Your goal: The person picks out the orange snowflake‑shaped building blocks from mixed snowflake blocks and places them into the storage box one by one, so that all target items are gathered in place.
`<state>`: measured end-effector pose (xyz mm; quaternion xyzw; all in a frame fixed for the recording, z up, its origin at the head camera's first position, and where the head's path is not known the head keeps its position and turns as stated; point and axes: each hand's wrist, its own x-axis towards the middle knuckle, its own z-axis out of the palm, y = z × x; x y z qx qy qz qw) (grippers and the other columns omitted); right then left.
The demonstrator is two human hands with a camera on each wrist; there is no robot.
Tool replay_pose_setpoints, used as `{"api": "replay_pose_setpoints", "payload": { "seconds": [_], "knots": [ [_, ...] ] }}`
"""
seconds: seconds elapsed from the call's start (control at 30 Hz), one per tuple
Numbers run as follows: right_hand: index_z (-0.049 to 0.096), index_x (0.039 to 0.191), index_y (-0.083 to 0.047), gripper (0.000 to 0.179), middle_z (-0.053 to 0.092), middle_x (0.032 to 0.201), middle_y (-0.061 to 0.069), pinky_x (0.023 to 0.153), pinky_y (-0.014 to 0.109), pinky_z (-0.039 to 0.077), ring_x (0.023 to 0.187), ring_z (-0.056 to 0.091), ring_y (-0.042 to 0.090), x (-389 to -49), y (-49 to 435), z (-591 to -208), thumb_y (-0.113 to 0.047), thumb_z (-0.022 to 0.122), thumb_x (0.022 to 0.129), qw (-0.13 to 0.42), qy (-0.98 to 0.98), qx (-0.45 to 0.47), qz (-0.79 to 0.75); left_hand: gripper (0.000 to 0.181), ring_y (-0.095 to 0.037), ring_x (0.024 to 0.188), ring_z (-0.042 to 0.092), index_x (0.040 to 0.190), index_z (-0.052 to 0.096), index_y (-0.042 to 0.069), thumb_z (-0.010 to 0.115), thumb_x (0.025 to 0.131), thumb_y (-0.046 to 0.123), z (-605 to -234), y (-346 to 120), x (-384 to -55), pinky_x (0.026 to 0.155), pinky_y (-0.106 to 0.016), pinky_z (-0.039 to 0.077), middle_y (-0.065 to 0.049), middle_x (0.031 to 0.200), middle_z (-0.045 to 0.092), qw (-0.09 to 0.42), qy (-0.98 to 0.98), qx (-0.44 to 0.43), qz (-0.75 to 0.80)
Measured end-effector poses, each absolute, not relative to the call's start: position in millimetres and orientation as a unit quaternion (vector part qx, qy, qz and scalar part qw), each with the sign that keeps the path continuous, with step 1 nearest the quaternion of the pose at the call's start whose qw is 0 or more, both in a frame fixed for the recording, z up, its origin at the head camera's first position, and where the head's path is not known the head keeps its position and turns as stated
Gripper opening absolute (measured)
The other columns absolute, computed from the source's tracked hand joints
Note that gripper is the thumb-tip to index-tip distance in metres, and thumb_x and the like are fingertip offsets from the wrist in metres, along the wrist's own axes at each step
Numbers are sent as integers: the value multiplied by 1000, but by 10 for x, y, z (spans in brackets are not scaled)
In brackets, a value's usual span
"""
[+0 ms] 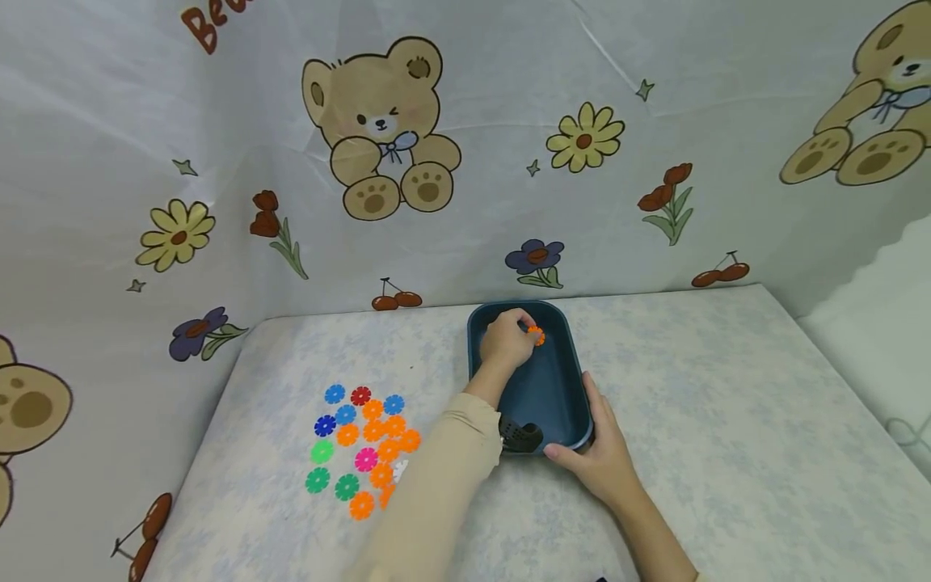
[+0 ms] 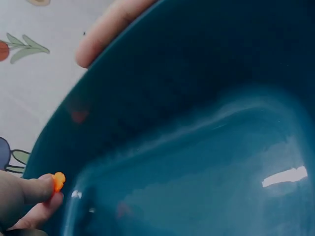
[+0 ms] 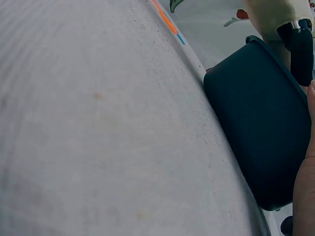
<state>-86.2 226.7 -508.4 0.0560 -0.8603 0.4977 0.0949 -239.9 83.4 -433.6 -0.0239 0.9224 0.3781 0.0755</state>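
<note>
My left hand (image 1: 507, 339) reaches over the far part of a dark teal plastic tub (image 1: 541, 404). Between thumb and finger it pinches an orange notched disc (image 1: 537, 335), seen nearly edge-on as a small orange piece in the left wrist view, just inside the tub's wall (image 2: 147, 98). With my right hand (image 1: 600, 453) I hold the tub by its near right corner, the thumb on the near side and the fingers along the right wall. Only part of that hand (image 3: 306, 182) shows in the right wrist view, against the tub's outside (image 3: 261, 128).
To the left, several notched discs in orange, blue, green, pink and red (image 1: 372, 430) lie spread on the pale table (image 1: 727, 453). My left sleeve (image 1: 436, 485) covers some of them. A bear-printed cloth (image 1: 494, 202) stands behind the table. A black device (image 1: 520, 436) sits at my left wrist.
</note>
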Motion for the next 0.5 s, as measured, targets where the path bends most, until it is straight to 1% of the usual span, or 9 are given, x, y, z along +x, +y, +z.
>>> {"api": "replay_pose_setpoints", "payload": {
  "seconds": [0.23, 0.37, 0.5],
  "knots": [
    [9, 158, -37, 121, 30, 158, 17, 104, 62, 36, 139, 38, 36, -861, 2254, -5102, -21, 89, 69, 97, -861, 55, 497, 13, -19, 75, 59, 97, 67, 22, 75, 89, 30, -4445, 831, -2418, 67, -34, 46, 0, 96, 71, 75, 939, -13, 336],
    [9, 159, -37, 122, 30, 159, 16, 104, 62, 36, 140, 37, 35, -861, 2255, -5107, -22, 89, 68, 97, -861, 54, 496, 13, -19, 77, 58, 95, 66, 23, 75, 89, 29, -4506, 817, -2422, 68, -33, 45, 1, 95, 70, 81, 945, 3, 316],
    [10, 159, -33, 122, 28, 160, 15, 106, 63, 34, 142, 34, 35, -863, 2262, -5106, -22, 90, 67, 96, -861, 51, 498, 13, -17, 79, 59, 91, 65, 23, 76, 88, 30, -4558, 828, -2441, 68, -33, 46, 2, 92, 67, 71, 955, 24, 285]
  ]
}}
